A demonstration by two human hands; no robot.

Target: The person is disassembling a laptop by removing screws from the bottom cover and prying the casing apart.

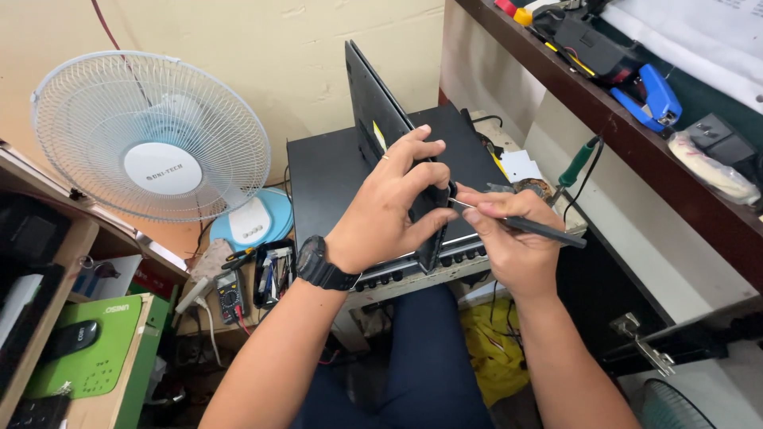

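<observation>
Left hand (393,202) grips the upended laptop (381,131) steady on the black box (326,179) while right hand (509,230) pinches a screwdriver (524,226) at its near corner.

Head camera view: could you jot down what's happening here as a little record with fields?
Setting: cluttered repair bench
Left hand: left hand, with a black wristwatch, grips the edge of a thin black laptop stood on its side
Right hand: right hand holds a slim dark metal-tipped tool, tip at the laptop's edge
Support: laptop rests on a black box-shaped device with front knobs
Left side: white table fan, yellow-dialled multimeter
Right shelf: blue stapler
</observation>
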